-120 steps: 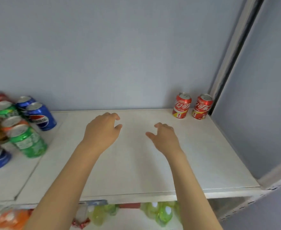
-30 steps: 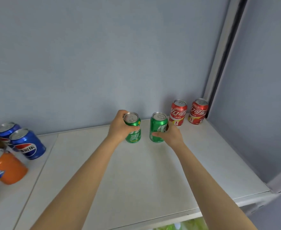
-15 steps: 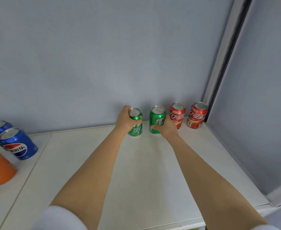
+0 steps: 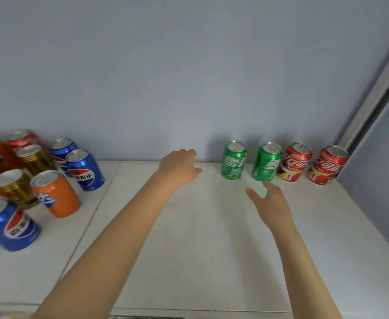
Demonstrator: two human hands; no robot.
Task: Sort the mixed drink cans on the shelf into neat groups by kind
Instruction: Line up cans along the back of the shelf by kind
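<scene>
Two green cans, one to the left (image 4: 233, 160) and one to the right (image 4: 267, 161), stand upright against the back wall. Right of them are two red cans, one (image 4: 294, 161) beside the green pair and one (image 4: 328, 165) by the corner. My left hand (image 4: 178, 168) hovers empty left of the green cans, fingers loosely curled. Just in front of the right green can, my right hand (image 4: 269, 201) is off the can and holds nothing. A mixed cluster sits at the left: blue cans (image 4: 85, 170), an orange can (image 4: 55, 194), gold cans (image 4: 13, 187).
The white shelf (image 4: 200, 238) has a seam at the left, where a second board carries the mixed cluster. A grey upright post (image 4: 377, 93) bounds the right corner. More red and orange cans are cut off at the far left edge.
Both hands have let go of the green cans, which now stand beside the red pair, and have drawn back toward me. The view has swung left, showing the mixed cluster again.
</scene>
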